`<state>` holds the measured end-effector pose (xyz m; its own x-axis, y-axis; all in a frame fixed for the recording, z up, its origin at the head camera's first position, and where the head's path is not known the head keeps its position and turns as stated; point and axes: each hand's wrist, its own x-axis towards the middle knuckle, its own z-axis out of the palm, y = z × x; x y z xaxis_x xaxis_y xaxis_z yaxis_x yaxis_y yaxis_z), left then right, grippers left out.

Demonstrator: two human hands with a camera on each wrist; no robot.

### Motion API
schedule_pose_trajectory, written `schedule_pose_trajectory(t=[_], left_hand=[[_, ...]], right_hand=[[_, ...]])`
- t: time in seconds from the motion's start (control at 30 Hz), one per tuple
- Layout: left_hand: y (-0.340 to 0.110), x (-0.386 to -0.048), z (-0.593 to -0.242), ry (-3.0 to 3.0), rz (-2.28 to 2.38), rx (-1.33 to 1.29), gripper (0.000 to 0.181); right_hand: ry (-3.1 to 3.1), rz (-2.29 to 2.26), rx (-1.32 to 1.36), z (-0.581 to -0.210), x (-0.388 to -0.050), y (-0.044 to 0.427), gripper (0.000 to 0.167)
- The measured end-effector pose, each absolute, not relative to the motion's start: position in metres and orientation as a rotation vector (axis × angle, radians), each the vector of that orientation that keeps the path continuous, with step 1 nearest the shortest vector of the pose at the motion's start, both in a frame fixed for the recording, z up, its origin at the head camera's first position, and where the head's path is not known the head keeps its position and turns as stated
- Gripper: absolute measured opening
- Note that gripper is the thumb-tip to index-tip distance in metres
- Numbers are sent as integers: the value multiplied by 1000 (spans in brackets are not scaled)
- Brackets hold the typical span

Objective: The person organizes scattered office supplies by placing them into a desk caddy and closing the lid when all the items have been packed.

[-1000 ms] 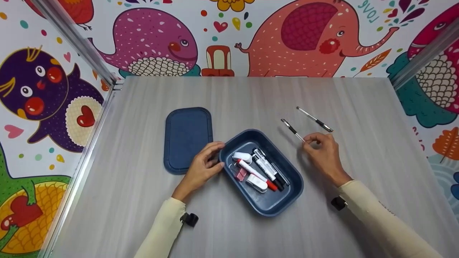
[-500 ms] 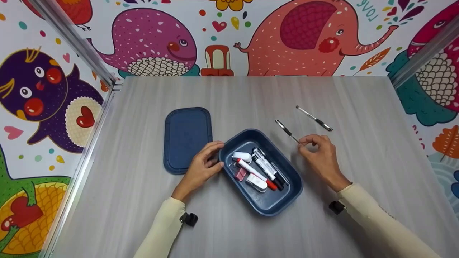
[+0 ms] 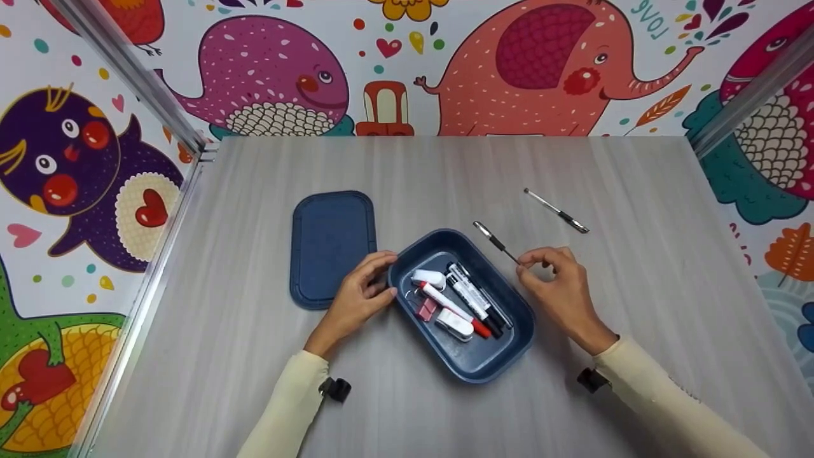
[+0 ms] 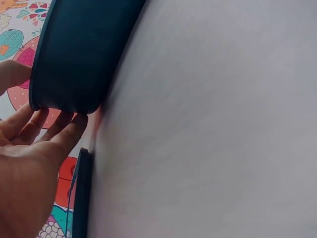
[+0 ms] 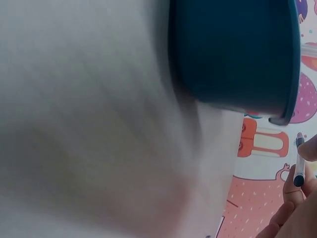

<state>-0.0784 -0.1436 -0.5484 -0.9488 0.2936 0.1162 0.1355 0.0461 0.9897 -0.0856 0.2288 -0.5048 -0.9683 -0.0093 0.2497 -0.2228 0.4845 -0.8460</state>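
Note:
In the head view, my right hand [image 3: 559, 289] pinches the end of a clear gel pen [image 3: 493, 240] with a black grip, between thumb and forefinger. The pen is held near the right rim of a dark blue plastic box [image 3: 458, 372]. My left hand [image 3: 359, 296] holds the box's left corner, thumb and fingers on either side of it. Inside lie a red-capped white marker [image 3: 448, 304], black-capped markers [image 3: 474, 298], two white correction tapes [image 3: 455, 324] and a pink eraser-like block [image 3: 427, 310]. In the right wrist view, the pen [image 5: 299, 163] shows beside the box.
A second gel pen [image 3: 556, 210] lies on the grey table [image 3: 432, 178] beyond my right hand. The flat blue lid [image 3: 334, 245] lies left of the box, close to my left hand. Patterned walls [image 3: 394, 63] bound the table at the back and sides.
My right hand has moved left and toward me with the pen, bringing it closer to the box. My left hand and the box have stayed nearly still.

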Motion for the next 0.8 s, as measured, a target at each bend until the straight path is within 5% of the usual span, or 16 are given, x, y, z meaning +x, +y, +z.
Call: schedule_pose_trajectory(t=[0.8], left_hand=[[-144,-78,-549,2192,2039,446,55]], right_hand=[[-2559,1528,178,-513,-58,209,21]])
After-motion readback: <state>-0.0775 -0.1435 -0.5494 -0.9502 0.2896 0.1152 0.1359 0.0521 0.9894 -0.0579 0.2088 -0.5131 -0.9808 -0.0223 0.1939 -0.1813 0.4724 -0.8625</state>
